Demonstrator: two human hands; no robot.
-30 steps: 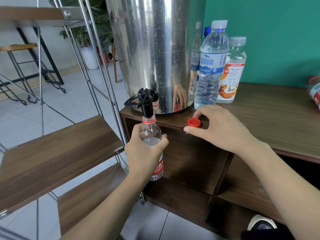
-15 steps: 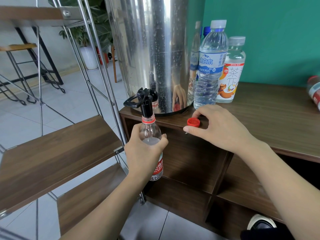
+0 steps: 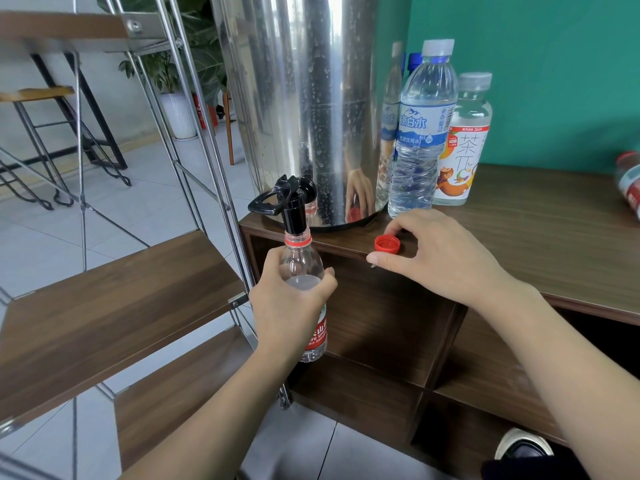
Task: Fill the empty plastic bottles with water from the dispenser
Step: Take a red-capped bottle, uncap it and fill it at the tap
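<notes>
Head view, near to far. Tiled floor (image 3: 304, 441) at bottom; a shoe toe (image 3: 523, 443) shows at lower right. Two dark wood shelf boards (image 3: 104, 306) on a metal frame (image 3: 221, 202) stand to the left of the wooden cabinet (image 3: 571, 237), whose open cubbies (image 3: 391, 327) face the person.

Left hand (image 3: 287, 306) grips the red-labelled plastic bottle (image 3: 304, 271) around its upper body, fingers curled round it, in front of the cabinet's left front corner and below its top edge. Bottle is upright, mouth directly under the black tap (image 3: 292, 206); water level sits near the shoulder, just above the fingers.

Right hand (image 3: 440, 258) rests at the front edge of the cabinet top, thumb and fingers pinching the red cap (image 3: 387, 244), which lies open side up on the wood.

Stainless steel dispenser (image 3: 311, 109) stands on the left end of the cabinet top, droplets on its wall. Just right of it: a blue-labelled water bottle (image 3: 424, 133), a white-capped tea bottle (image 3: 462, 147) behind, and a blue cap (image 3: 414, 60) of another bottle partly hidden. One bottle (image 3: 628, 181) lies at the far right edge, cut off.

Back: green wall (image 3: 536, 81) right; potted plant (image 3: 173, 84), stool (image 3: 38, 95) and black table legs (image 3: 83, 109) left.
</notes>
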